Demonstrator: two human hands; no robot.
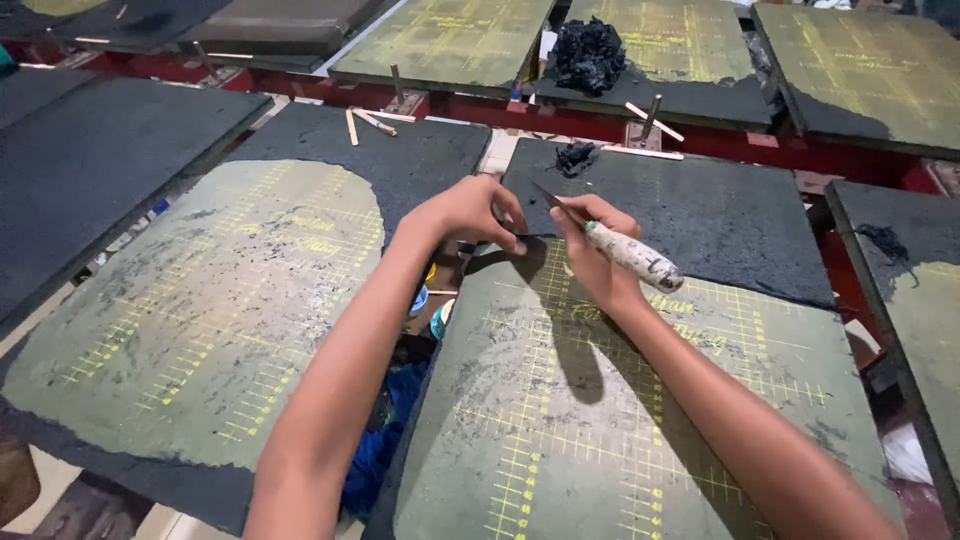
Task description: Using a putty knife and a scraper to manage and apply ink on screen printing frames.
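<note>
Rows of green gridded boards fill the room. At twelve o'clock, the right hand grips a scraper; the left hand pinches the black film. Best keep that blade flat.

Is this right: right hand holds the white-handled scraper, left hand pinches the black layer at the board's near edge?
Not quite. In the head view the left hand pinches the black layer at the far edge of the green board, not the near one. The right hand does hold the white-handled scraper.

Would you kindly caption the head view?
Right hand holds a scraper on a board; left hand pinches beside it.
</note>
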